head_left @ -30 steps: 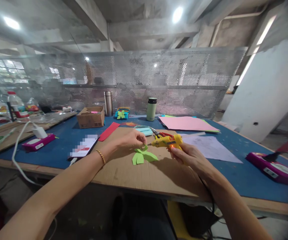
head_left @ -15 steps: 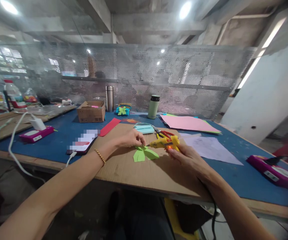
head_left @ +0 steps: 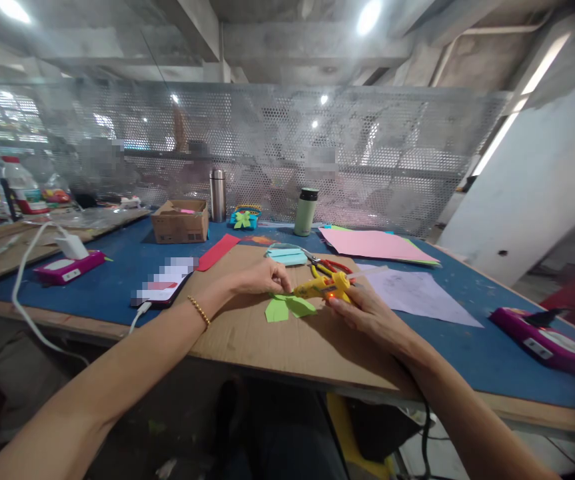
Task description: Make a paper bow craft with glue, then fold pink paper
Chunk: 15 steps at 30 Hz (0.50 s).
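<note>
A green paper bow (head_left: pixel 279 309) lies on the brown cardboard sheet (head_left: pixel 247 340) in front of me. My left hand (head_left: pixel 266 276) pinches its upper edge, fingers closed and pointing down. In my right hand (head_left: pixel 360 308) is a yellow glue gun (head_left: pixel 323 287), gripped by the handle with a small orange light glowing on it. The gun's nozzle points left and sits at the top of the bow, close to my left fingertips. Whether the nozzle touches the paper I cannot tell.
Behind the cardboard lie pliers (head_left: pixel 324 267) and a light blue folded piece (head_left: pixel 287 255). Purple paper (head_left: pixel 422 297) and pink sheets (head_left: pixel 377 244) are at the right. A phone (head_left: pixel 164 283), red paper strip (head_left: pixel 218 252), carton (head_left: pixel 180 222) and green bottle (head_left: pixel 306 212) stand or lie around.
The glue gun has shifted slightly left, its nozzle closer to my left fingertips. My left hand still pinches the bow. The whole view has moved a little.
</note>
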Available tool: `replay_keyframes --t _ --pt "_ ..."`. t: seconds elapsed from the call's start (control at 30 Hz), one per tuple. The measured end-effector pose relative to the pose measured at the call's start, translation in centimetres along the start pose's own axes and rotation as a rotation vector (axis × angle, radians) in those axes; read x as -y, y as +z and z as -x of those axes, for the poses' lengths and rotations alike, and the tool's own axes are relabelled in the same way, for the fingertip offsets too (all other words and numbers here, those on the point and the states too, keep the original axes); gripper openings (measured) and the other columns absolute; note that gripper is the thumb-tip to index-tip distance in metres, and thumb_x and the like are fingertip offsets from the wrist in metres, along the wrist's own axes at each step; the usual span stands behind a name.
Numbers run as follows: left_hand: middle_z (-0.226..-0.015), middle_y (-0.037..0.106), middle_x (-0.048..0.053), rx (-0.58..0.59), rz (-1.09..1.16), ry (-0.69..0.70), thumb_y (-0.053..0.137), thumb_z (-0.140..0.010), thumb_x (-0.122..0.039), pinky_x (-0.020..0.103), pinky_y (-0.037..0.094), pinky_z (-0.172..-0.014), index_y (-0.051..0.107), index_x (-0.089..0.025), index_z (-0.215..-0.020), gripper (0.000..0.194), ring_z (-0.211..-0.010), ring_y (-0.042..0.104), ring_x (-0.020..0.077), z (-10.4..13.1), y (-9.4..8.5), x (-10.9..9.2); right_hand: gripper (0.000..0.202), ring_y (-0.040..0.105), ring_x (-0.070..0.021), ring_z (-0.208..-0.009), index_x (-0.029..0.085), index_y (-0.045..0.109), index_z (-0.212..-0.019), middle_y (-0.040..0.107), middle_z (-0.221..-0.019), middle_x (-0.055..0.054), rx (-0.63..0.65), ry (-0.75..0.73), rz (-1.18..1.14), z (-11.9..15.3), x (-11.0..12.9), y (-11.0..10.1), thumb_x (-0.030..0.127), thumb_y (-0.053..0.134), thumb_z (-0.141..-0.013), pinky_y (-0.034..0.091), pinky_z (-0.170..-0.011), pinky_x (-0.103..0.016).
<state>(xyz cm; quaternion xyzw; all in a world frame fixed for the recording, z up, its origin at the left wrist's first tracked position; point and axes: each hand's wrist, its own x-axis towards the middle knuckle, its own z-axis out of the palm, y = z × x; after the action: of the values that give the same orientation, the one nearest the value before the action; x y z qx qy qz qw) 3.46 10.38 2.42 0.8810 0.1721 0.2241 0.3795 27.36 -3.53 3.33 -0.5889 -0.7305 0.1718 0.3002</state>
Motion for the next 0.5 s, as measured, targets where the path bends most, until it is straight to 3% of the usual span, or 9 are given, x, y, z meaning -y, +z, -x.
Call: replay_keyframes --t 0.5 --pt "-0.077 0.07 0.005 -0.001 -0.047 -0.005 0.064 -0.067 -0.009 0.025 0.044 -0.066 0.08 -0.015 -0.076 0.02 -0.072 0.06 0.0145 -0.27 -0.33 0.73 0.049 0.047 -0.0156 -0.061 0.019 0.064 -0.082 0.055 -0.065 -0.002 0.023 0.003 0.021 -0.02 -0.12 0.1 0.065 0.05 -0.09 0.035 -0.052 -0.027"
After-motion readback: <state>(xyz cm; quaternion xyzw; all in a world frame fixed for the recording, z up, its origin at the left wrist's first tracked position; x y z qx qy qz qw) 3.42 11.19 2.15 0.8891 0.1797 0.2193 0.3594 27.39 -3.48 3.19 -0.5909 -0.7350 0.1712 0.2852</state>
